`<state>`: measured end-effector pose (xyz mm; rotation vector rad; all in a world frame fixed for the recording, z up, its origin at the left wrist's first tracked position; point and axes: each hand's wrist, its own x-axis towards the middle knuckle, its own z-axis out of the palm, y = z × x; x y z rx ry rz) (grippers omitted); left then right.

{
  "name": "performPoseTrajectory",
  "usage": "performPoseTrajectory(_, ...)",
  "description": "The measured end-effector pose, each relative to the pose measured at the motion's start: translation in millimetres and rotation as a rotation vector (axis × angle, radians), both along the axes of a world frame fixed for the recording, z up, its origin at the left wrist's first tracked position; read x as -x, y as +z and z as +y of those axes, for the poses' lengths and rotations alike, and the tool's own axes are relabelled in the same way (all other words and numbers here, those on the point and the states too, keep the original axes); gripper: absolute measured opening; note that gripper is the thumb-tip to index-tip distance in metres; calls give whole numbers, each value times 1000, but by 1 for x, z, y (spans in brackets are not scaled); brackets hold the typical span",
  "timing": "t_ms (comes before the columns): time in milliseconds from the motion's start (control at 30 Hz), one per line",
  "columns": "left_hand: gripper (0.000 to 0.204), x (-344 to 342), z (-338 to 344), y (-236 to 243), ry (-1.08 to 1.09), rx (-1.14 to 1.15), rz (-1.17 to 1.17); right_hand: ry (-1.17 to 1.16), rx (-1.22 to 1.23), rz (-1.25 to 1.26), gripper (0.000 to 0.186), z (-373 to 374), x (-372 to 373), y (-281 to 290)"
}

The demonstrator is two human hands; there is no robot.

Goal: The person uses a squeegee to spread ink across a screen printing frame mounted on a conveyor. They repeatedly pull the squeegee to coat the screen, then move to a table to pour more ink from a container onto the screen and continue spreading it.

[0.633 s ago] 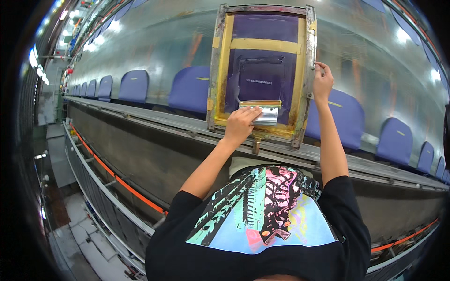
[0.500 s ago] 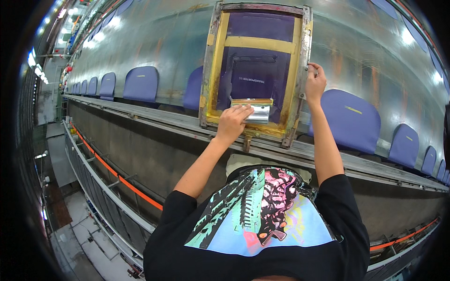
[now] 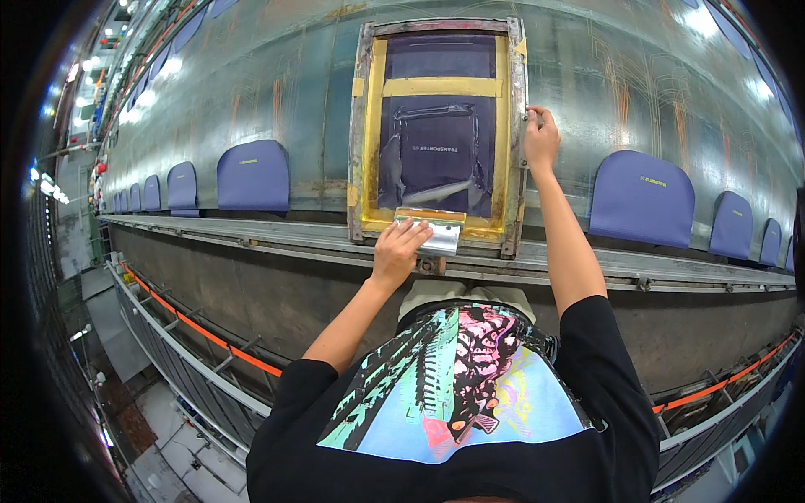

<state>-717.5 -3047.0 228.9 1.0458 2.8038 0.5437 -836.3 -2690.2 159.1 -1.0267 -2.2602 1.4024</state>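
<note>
Down at your left, a long orange strip slants past, a grey rail running alongside, pale floor slabs beyond! Over on your right, another orange strip; far left, bright lamps glare.

1. We see a deep purple field in the mesh, with small pale lettering and a glossy, whitish smear.
2. A mustard-yellow tape strip crosses it; more yellow borders it.
3. We find the frame dull grey, mottled with brown and yellowish stains.
4. The squeegee shows us bright silver with an amber-yellow edge.
5. Our desk is grey-green, streaked with rusty orange.
6. We count the panels as plain violet-blue, each nearer one bearing a little yellow print.
7. Our shirt is black, its graphic mixing mint, pink, sky blue, yellow and black.
8. We note a vivid orange strip along the grey railing.
</note>
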Motion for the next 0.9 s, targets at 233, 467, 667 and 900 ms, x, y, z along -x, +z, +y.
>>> performPoseTrajectory(233,35,152,57,6,117,-143,-2,-31,-33,-20,23,-2,8,-4)
performPoseTrajectory(467,35,173,77,-18,116,-120,182,-10,-6,-27,24,-4,6,-1)
performPoseTrajectory(667,39,86,43,-19,28,-156,182,-59,4,-22,25,1,5,-5)
performPoseTrajectory(900,34,198,81,-19,136,-125,188,-14,-2,-36,25,-4,8,-5)
